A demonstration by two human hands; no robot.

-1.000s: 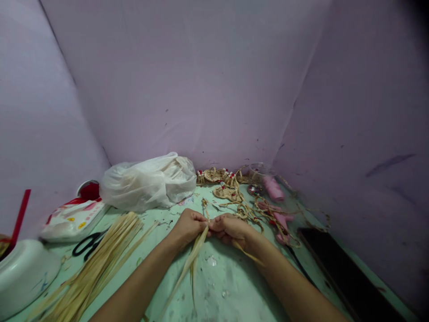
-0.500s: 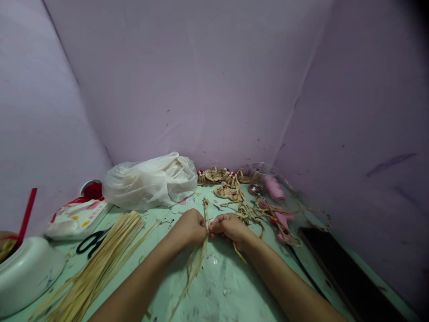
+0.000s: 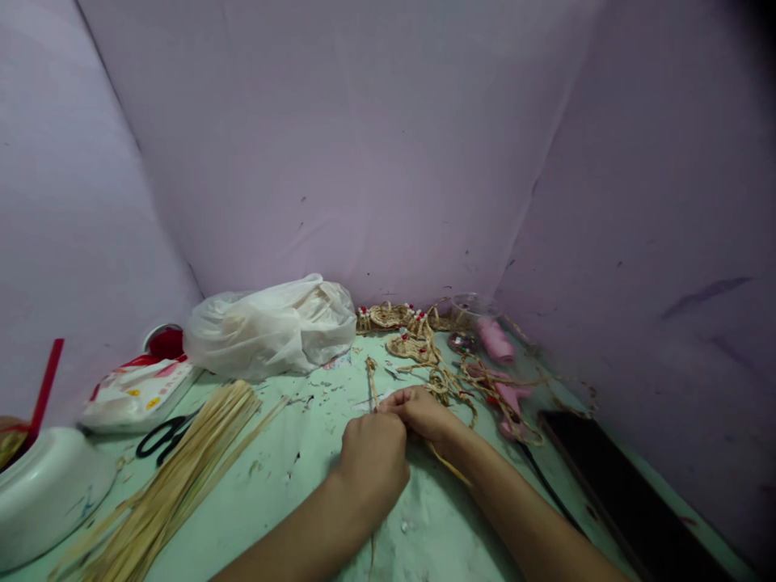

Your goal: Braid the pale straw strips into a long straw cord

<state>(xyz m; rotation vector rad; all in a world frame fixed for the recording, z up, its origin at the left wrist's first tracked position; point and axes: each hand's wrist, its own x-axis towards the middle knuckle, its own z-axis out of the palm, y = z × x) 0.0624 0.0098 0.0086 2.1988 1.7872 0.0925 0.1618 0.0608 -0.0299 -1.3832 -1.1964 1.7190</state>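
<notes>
A thin braid of straw-coloured fibre (image 3: pixel 372 381) runs from a knotted far end on the table toward me. My right hand (image 3: pixel 426 415) pinches it between thumb and fingertips, with a loose strand trailing below the wrist. Just below and to the left, my left hand (image 3: pixel 374 462) is closed in a fist, back upward, around the fibre strands. Its fingertips are hidden, and a strand end hangs out beneath it.
At left lie a bundle of flat dry strips (image 3: pixel 182 477), black scissors (image 3: pixel 161 436), a wipes pack (image 3: pixel 142 396) and a white pot (image 3: pixel 54 493). Behind are a plastic bag (image 3: pixel 272 327) and woven pieces (image 3: pixel 412 347). Pink thread (image 3: pixel 495 339), a pink glue gun (image 3: pixel 510 396) and a black slab (image 3: pixel 618 485) stand right.
My left hand has moved right and toward me, turning over so its back covers the strands. The loose ends are now mostly hidden under it. My right hand stays nearly in place.
</notes>
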